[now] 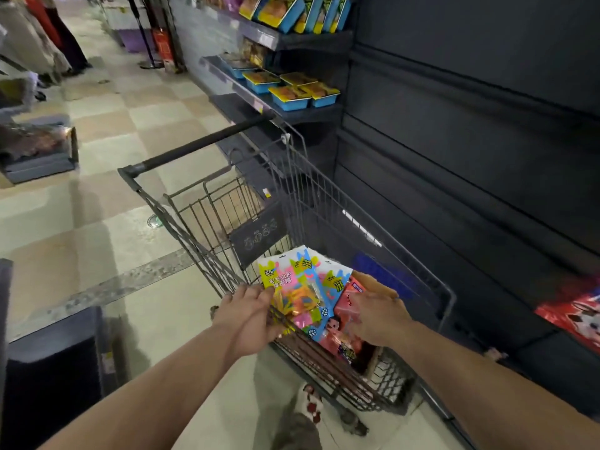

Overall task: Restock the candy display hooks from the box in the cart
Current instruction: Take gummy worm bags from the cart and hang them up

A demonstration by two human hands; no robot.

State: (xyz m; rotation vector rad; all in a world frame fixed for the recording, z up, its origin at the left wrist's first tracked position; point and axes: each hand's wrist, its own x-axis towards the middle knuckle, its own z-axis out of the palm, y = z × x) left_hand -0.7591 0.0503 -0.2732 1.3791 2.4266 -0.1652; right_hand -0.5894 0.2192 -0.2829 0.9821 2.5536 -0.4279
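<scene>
A wire shopping cart (pixel 324 196) stands in front of me beside a dark display wall (pixel 470 125). In its basket sits a brown cardboard box (pixel 373 284), mostly hidden. My left hand (pixel 250 316) grips a fanned stack of colourful candy bags (pixel 302 287) by their left edge, just above the cart's near rim. My right hand (pixel 380 316) rests with fingers spread on pink candy bags (pixel 344 329) at the box; whether it grips them is unclear.
Shelves with blue trays of snacks (pixel 292 89) stand beyond the cart. A red packet (pixel 574 310) hangs low on the dark wall at right. A dark bin (pixel 55 352) stands at my left. A person (pixel 48 34) stands far up the tiled aisle.
</scene>
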